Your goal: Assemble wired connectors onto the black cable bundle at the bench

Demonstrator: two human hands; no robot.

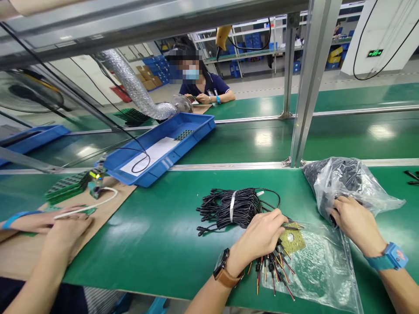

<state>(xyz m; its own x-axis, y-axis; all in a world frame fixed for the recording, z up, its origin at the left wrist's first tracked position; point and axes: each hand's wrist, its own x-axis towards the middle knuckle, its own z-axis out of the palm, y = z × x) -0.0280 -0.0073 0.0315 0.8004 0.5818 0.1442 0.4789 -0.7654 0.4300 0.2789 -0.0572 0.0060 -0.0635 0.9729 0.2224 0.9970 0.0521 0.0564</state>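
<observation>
Near the lower middle of the frame, my left hand (262, 233) pinches the wires of the black cable bundle (234, 207) lying on the green table (157, 235). At lower right, my right hand (355, 222) grips the plastic bag (347, 181) of cables, fingers closed on its edge.

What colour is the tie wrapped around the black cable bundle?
White, seen in the head view: the tie bands the black cable bundle beside the left hand.
</observation>
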